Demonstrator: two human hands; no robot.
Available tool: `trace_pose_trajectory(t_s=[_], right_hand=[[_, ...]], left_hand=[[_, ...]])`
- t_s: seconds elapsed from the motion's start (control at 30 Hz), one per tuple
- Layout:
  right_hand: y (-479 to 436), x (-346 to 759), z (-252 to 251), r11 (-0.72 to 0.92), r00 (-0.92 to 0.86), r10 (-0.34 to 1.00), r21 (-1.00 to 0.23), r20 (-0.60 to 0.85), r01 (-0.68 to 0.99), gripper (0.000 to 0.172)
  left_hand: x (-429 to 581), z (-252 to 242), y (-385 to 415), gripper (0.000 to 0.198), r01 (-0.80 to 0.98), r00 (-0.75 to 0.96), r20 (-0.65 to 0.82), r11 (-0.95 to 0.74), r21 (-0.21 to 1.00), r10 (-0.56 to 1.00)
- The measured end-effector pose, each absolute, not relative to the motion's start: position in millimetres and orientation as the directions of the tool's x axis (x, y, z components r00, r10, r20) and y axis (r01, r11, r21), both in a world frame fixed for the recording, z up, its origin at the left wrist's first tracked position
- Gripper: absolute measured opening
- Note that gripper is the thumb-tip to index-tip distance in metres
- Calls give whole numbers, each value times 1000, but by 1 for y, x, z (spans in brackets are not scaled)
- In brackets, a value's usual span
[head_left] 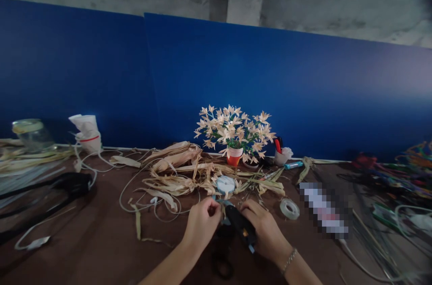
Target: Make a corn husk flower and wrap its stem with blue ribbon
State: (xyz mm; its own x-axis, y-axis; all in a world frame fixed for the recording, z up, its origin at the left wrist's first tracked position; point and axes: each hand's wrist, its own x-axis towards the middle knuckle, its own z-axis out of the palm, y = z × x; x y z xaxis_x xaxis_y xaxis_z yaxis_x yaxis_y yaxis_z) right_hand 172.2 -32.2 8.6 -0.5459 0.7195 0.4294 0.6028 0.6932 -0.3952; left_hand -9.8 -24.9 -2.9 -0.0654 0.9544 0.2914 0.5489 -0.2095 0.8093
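Note:
In the lower middle, my right hand (266,229) is wrapped round a black glue gun (239,223), which points up and to the left, a bluish stick showing at its rear end. Close beside the gun's front, my left hand (201,218) has its thumb and fingers pinched together. Whatever is between those fingertips is too small to make out. Just beyond both hands lies a pale round object (225,184), like a spool or lid. Dried corn husks (178,161) are heaped behind it. A dark looped thing (222,264), perhaps scissors handles, lies below my hands.
Pale husk flowers (232,130) stand in a red-and-white cup (234,157) by the blue partition (236,64). A tape roll (289,208) and a white power strip (324,211), partly pixelated, lie right. Left are cords, a black cable bundle (72,184) and a glass jar (32,134).

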Motion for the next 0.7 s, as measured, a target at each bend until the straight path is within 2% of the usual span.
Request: trace_pose_trajectory(t_s=[0.13,0.27,0.47,0.57,0.63,0.7], right_hand=[[-32,172,8,687,-522,724,-403,451,605,17],[-31,173,7,684,-549,729,-392,410,615,14],[-34,178,17,605,-499,795,-385,345,697,24],[-35,191,21,555,-451,830,-394,329,733,22],[-35,202,20,487,-372,865,-390,335,781,24],[-36,211,17,393,-274,904,-382,329,837,28]], left_hand=[[-9,-1,-27,16,584,-41,306,-226,779,951],[-9,0,-29,16,598,-28,314,-236,766,949],[-12,-1,-25,15,539,-80,326,-234,809,942],[-12,-1,-22,16,346,-103,158,-114,931,982],[-11,1,-21,18,94,-67,-43,49,994,997],[-9,3,-21,20,-178,54,-159,166,970,986]])
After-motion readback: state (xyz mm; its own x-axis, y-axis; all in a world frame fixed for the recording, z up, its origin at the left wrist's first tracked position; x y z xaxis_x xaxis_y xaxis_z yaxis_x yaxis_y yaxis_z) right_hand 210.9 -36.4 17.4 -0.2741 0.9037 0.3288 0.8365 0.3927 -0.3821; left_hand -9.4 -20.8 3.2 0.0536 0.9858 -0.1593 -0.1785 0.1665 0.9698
